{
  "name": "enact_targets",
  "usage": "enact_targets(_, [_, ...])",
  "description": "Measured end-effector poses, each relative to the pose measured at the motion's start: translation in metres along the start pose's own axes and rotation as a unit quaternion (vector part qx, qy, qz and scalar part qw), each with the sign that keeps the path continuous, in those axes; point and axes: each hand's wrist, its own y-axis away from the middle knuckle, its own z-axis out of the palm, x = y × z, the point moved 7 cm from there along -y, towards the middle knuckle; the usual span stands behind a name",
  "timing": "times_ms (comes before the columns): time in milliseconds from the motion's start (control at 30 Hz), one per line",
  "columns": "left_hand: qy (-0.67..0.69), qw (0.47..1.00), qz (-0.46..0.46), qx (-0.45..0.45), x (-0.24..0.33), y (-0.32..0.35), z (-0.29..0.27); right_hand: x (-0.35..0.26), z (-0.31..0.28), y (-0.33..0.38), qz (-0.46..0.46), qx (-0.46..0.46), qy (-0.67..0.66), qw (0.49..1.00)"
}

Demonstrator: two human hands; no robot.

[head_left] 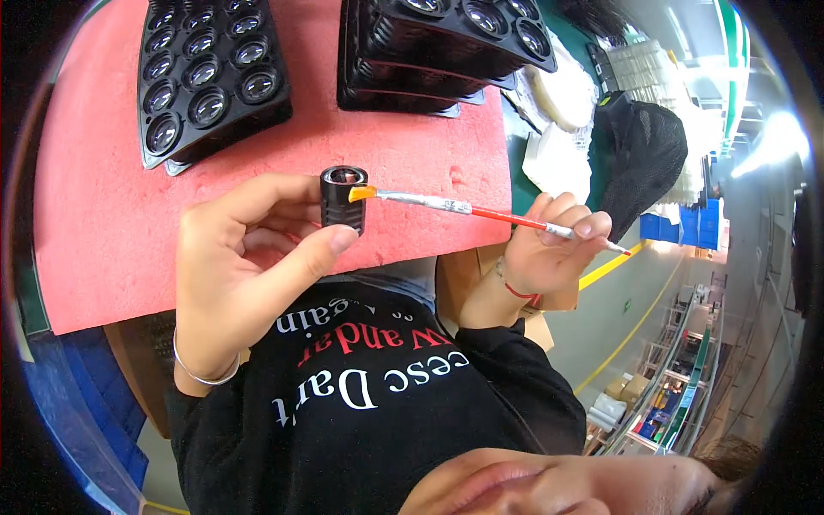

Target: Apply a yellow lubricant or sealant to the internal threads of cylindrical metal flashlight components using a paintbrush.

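Note:
Between the thumb and fingers of my left hand (249, 249) is a short black lens barrel (342, 204), held upright with its glass end up. My right hand (556, 245) pinches a slim paintbrush (493, 215) near the far end of its red and silver handle. The yellowish bristles are at the barrel's upper right side, just below the rim; whether they touch it I cannot tell. Both hands are over the near part of a pink foam mat (421, 197) or off its near edge.
A black tray (215, 86) of round lenses stands at the back left of the mat. Stacked black trays (438, 51) with more lenses rise at the back middle. To the right are a roll of pale tape (562, 96), a black mesh bag (644, 150) and blue bins (687, 227).

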Motion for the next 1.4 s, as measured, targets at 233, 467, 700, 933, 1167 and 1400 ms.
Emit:
enact_targets(233, [0.035,0.999,-0.004,-0.037,-0.002,0.001,0.002,0.001,-0.003,0.000,-0.006,-0.005,0.011,1.000])
enact_targets(467, [0.034,0.998,0.008,-0.054,-0.004,0.001,0.001,0.002,0.000,0.001,0.021,-0.010,0.031,0.999])
enact_targets(700, [0.032,0.998,0.002,-0.049,-0.002,0.002,0.001,0.003,-0.014,0.000,0.011,0.044,0.014,0.999])
enact_targets(933, [-0.149,0.980,0.122,0.053,0.041,0.006,-0.042,0.001,-0.012,-0.001,0.035,0.054,-0.035,0.997])
enact_targets(1167, [-0.485,0.829,0.232,0.153,0.081,-0.061,-0.116,-0.003,-0.009,0.004,-0.016,0.064,0.025,0.998])
enact_targets(1400, [-0.530,0.800,0.175,0.218,0.067,-0.094,-0.138,-0.006,-0.009,0.007,-0.038,0.064,0.067,0.995])
